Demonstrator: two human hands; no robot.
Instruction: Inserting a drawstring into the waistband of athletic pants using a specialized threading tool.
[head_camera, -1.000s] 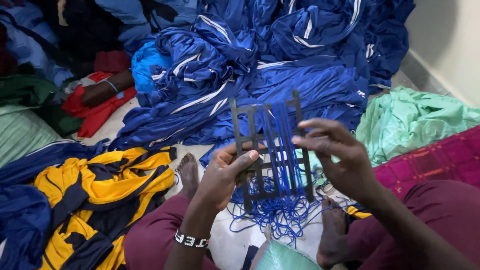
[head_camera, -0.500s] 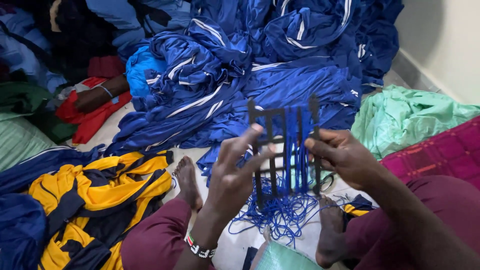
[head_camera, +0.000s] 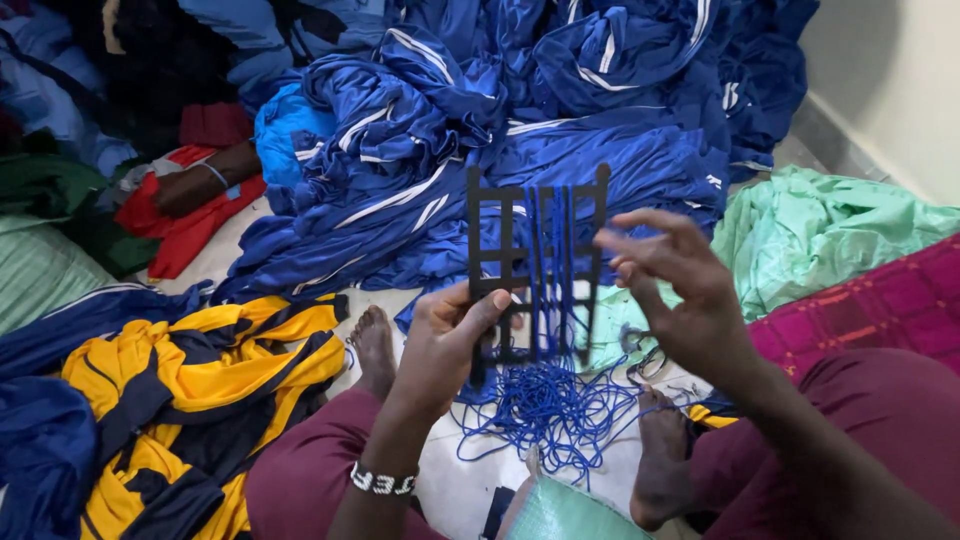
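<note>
My left hand (head_camera: 447, 338) grips the lower left bar of a black ladder-like frame (head_camera: 505, 255) held upright, with blue cord (head_camera: 552, 262) wound vertically across it. My right hand (head_camera: 678, 290) hovers at the frame's right side, fingers spread, pinching a strand of the cord near the right upright. A loose tangle of blue cord (head_camera: 552, 412) lies on the floor below, between my bare feet (head_camera: 374, 345). I wear maroon trousers and a beaded bracelet (head_camera: 383, 483) on the left wrist.
A big heap of blue garments with white stripes (head_camera: 520, 110) lies ahead. Yellow and navy garments (head_camera: 190, 390) are at the left, pale green cloth (head_camera: 820, 235) and magenta cloth (head_camera: 870, 300) at the right. Another person's arm (head_camera: 200, 182) rests on red cloth far left.
The frame has been raised and turned more upright. My right hand has moved off its top to its right side, fingers spreading, while my left hand slid down to the lower left bar.
</note>
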